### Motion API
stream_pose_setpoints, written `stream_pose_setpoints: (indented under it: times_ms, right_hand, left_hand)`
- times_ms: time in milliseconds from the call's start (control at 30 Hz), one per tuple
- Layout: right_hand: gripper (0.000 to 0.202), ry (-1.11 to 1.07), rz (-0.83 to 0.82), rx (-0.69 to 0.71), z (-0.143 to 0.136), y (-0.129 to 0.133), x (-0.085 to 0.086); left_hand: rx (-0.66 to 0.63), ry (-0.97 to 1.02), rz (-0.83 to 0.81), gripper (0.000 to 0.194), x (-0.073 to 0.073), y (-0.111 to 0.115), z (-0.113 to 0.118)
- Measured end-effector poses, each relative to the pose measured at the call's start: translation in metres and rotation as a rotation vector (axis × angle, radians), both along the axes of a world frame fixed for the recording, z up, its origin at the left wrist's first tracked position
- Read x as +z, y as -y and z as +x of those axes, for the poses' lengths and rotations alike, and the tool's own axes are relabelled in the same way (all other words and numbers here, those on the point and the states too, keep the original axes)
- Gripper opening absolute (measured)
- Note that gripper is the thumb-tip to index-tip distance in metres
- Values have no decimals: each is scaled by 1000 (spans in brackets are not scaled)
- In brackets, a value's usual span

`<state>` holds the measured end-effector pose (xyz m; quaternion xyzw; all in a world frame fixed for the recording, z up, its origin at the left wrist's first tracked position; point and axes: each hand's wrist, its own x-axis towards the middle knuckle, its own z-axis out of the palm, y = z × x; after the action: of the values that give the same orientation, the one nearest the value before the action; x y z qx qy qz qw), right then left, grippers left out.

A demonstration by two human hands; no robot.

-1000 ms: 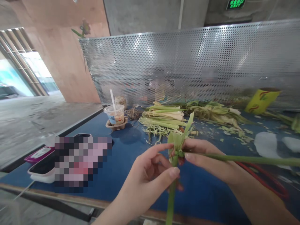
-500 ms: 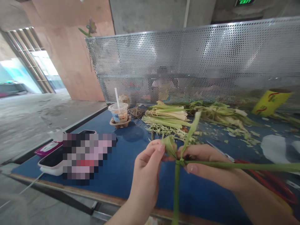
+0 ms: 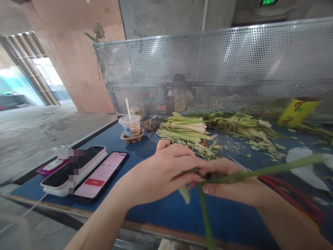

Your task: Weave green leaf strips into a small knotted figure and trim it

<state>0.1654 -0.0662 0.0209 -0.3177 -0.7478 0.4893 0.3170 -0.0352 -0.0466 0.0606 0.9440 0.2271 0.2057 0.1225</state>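
Over the blue table, my right hand (image 3: pixel 231 182) pinches green leaf strips (image 3: pixel 275 169) between thumb and fingers where they cross. One strip runs out to the right from the crossing, and another hangs down toward the table's front edge. My left hand (image 3: pixel 158 172) is turned back-up, its fingers curled over the same crossing and closed on a strip. Below those fingers a short pale strip end (image 3: pixel 185 194) sticks out. The fingers cover the crossing itself, so its shape is hidden.
Behind my hands lie a stack of cut leaf strips (image 3: pixel 182 127), shredded scraps (image 3: pixel 208 150) and loose husks (image 3: pixel 241 126). To the left are two phones (image 3: pixel 102 177) (image 3: pixel 75 170) and a drink cup (image 3: pixel 130 125) in a carrier. A yellow roll (image 3: pixel 298 111) and perforated metal screen (image 3: pixel 161 69) stand behind.
My left hand has swung over from the left side, back now upward, covering the crossing. The strip end that pointed up is gone from there; the right-hand strip now slants upward.
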Motion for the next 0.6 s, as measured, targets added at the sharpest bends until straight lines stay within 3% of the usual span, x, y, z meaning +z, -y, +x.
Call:
stream_pose_setpoints:
  times_ms: [167,500,600]
  right_hand:
    - [18,54,98,-153,-1,-3,-1]
    - [28,153,190,-196,1,-1,1]
    - [31,173,236,-215,1,-2,2]
  left_hand:
    - [110,-12,34,15,-1,-2,-2]
    - [132,31,-10,13,3,-16,-8]
    - [228,115,101,10,-5,-9,-5]
